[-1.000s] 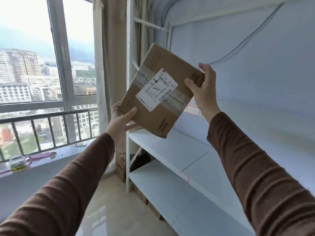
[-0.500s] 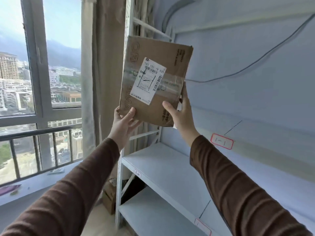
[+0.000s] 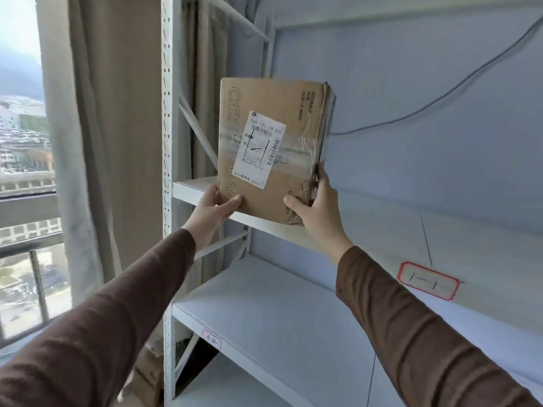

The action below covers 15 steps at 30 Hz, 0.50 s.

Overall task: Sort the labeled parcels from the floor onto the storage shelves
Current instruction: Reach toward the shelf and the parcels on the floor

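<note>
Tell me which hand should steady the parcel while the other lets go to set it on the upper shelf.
Right, probably. The right hand wraps the cardboard parcel's lower right corner, fingers up its side edge. The left hand only pinches the lower left corner at the upper shelf's front lip, so it can release first.

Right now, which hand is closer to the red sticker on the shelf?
The right hand. It holds the parcel at its lower right corner, up and left of the red-bordered sticker. The left hand grips the lower left corner, farther away.

Flat cardboard parcel upright, w/ label, above shelf.
</note>
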Tool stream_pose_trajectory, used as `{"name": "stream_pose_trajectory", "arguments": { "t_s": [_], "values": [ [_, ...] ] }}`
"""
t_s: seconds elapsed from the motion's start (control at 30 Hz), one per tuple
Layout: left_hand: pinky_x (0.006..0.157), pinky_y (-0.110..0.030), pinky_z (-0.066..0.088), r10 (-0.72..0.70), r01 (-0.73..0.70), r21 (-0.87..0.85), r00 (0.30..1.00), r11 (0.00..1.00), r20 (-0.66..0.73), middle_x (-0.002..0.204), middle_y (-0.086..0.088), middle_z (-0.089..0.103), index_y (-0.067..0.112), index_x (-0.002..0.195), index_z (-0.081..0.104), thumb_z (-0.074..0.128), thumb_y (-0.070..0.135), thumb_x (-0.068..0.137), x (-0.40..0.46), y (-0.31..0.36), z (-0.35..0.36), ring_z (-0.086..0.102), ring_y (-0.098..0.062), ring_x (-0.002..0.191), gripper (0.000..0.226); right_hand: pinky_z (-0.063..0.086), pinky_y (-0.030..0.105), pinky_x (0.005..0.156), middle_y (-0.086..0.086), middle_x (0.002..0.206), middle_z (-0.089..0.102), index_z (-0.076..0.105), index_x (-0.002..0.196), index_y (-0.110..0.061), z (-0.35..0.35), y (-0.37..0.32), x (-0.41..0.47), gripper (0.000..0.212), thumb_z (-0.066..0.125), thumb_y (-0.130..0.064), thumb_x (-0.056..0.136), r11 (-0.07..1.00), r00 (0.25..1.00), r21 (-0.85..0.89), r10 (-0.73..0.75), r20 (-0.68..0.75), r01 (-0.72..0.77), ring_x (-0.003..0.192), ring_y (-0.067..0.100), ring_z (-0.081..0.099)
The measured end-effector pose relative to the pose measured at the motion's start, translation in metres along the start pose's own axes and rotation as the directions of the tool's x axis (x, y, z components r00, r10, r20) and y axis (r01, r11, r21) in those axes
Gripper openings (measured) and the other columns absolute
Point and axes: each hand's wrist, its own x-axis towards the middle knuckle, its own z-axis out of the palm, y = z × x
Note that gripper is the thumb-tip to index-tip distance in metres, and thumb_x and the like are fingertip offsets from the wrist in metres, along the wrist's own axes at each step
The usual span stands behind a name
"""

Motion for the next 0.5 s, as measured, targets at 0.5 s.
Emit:
{"name": "stream_pose_trajectory", "arguments": {
  "t_s": [0.5],
  "values": [
    [0.105,-0.045,0.052,-0.045,-0.096,0.537,0.969,0.838,0.243,0.124,0.003,0.07,0.026,0.133,0.05,0.087,0.046,0.072,0.13,-0.039,-0.039,0.068,-0.015,0.114,0.073,0.051,0.039,0.096,0.001,0.144,0.059,0.009,0.161,-0.024,0.037,0.047,0.042,0.105,0.08,-0.039,0.086,0.911,0.985,-0.381,0.172,0.0,-0.159,0.121,0.029,0.063]
  ]
}}
